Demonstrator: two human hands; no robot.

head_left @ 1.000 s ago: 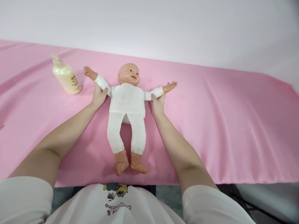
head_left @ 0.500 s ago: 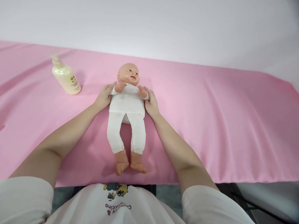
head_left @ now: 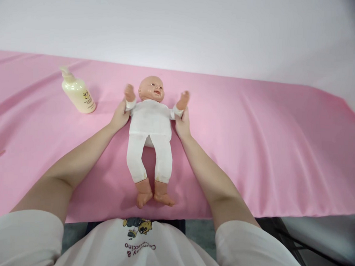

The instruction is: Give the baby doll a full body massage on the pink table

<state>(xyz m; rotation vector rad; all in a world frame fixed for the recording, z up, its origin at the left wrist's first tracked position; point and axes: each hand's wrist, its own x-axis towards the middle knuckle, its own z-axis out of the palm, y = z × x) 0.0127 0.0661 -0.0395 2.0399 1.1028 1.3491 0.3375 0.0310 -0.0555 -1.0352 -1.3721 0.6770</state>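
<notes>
A baby doll point(head_left: 151, 117) in a white top and white trousers lies on its back, head away from me and bare feet toward me. My left hand point(head_left: 120, 115) is closed around the doll's arm on the left, at the white sleeve. On the other side, my right hand point(head_left: 182, 123) grips the doll's other arm by its sleeve. Both doll arms point up and outward, its small hands raised beside the head. Some of my fingers are hidden behind the sleeves.
Pink cloth point(head_left: 238, 152) covers the table, with folds toward the right. A pale yellow pump bottle point(head_left: 79, 94) stands left of the doll. Behind the table rises a white wall point(head_left: 183, 30). The table's front edge is close to my body.
The doll's arms have swung from over its chest outward and up, with my hands holding them. Its body and legs lie almost as before.
</notes>
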